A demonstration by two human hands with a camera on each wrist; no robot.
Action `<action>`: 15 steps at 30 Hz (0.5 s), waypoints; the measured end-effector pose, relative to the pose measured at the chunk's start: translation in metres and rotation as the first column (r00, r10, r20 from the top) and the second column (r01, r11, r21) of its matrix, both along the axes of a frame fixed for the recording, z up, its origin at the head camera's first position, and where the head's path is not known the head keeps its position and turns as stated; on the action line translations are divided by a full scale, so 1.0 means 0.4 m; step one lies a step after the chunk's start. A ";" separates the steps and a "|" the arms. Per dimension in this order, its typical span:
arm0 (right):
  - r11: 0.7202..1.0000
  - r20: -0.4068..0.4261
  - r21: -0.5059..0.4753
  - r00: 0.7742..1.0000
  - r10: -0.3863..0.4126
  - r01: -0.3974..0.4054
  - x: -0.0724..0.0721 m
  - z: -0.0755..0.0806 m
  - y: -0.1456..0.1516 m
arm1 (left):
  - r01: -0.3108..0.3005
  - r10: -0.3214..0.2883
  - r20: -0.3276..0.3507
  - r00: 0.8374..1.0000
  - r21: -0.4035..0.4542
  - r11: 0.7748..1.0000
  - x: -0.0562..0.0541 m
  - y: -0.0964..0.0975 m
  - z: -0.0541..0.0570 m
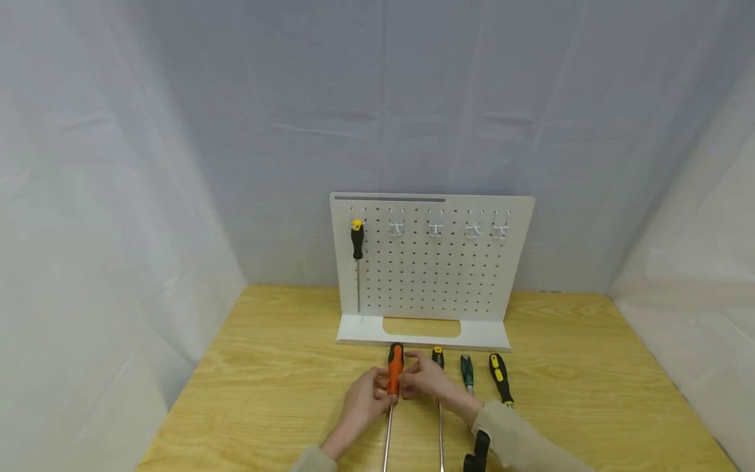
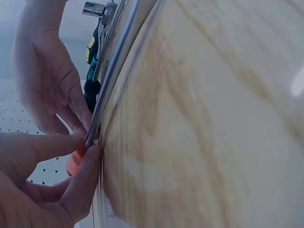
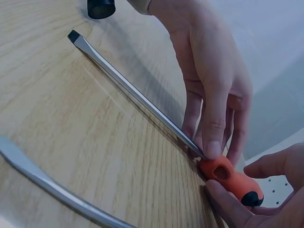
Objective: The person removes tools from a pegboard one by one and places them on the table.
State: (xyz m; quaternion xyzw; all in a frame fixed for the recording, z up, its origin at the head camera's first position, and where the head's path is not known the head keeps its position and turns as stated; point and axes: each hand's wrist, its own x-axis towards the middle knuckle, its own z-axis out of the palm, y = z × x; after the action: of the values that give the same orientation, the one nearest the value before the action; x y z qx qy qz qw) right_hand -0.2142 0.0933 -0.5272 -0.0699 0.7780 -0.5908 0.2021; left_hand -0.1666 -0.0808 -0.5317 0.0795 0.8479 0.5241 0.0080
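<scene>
An orange-and-black screwdriver (image 1: 396,368) with a long flat-tipped shaft lies along the wooden table, its handle toward the pegboard. My left hand (image 1: 364,396) pinches it where the handle meets the shaft; the left wrist view shows thumb and finger (image 2: 88,175) on either side there. From the right, my right hand (image 1: 427,377) reaches the same handle. In the right wrist view one of its fingertips (image 3: 216,187) touches the orange handle (image 3: 232,178), while another extended finger (image 3: 270,164) stands slightly off it. Right beside that hand lies a black-and-yellow screwdriver (image 1: 438,356).
Behind the hands stands a white pegboard (image 1: 413,275) with several clear hooks (image 1: 435,226). One yellow-and-black screwdriver (image 1: 357,239) hangs at its left. Farther right on the wooden table (image 1: 283,367) lie a green-handled tool (image 1: 467,370) and a black-and-yellow-handled tool (image 1: 500,377).
</scene>
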 end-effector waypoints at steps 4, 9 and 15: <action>1.000 -0.023 0.007 1.000 -0.010 0.010 -0.005 0.001 0.010 | 0.001 -0.002 0.014 1.000 0.015 1.000 -0.001 -0.004 0.002; 1.000 -0.012 -0.026 1.000 0.004 -0.004 -0.008 0.003 0.018 | -0.006 0.006 0.011 1.000 0.016 1.000 -0.001 -0.014 0.006; 0.999 -0.021 -0.040 1.000 0.007 -0.008 -0.013 0.011 0.022 | -0.017 0.014 -0.043 0.999 -0.049 0.999 -0.008 -0.034 0.011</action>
State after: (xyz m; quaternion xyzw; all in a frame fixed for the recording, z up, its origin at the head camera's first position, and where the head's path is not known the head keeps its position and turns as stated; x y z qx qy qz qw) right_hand -0.2194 0.1023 -0.5226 -0.0832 0.7678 -0.6047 0.1947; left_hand -0.1697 -0.0943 -0.5273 0.0838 0.8610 0.5015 -0.0121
